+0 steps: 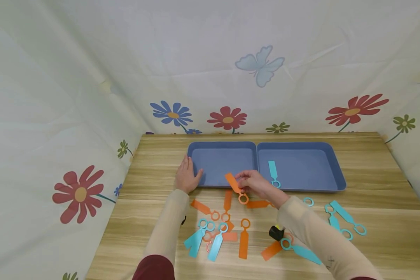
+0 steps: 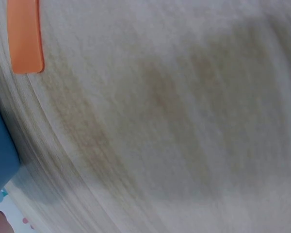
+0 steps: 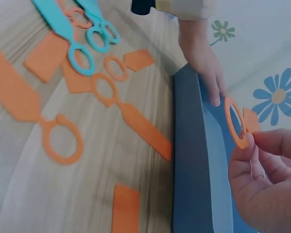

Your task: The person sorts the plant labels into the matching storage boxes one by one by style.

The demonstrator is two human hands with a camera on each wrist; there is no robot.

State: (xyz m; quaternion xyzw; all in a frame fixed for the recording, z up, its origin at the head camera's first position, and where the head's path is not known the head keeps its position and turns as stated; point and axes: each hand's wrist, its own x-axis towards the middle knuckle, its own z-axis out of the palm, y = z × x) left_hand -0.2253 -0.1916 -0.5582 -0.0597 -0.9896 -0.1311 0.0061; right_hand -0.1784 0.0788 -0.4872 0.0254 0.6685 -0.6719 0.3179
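My right hand (image 1: 252, 182) pinches an orange ring-ended tag (image 1: 232, 182) between thumb and fingers, over the front edge of the left blue tray (image 1: 224, 144). In the right wrist view the tag's ring (image 3: 229, 121) points away from the fingertips. At the left tray's front left corner rests my left hand (image 1: 187, 177), its fingers fairly straight along the rim and the thumb toward the inside. One turquoise tag (image 1: 272, 169) lies in the right blue tray (image 1: 301, 146). In the left wrist view the left hand's grip is mostly out of frame.
Several orange tags (image 1: 244, 245) and turquoise tags (image 1: 216, 247) lie loosely, some overlapping, on the wooden table (image 1: 126, 233) before the trays. More turquoise tags (image 1: 343, 212) are at the right. Behind the table hangs a white flowered sheet (image 1: 196, 77).
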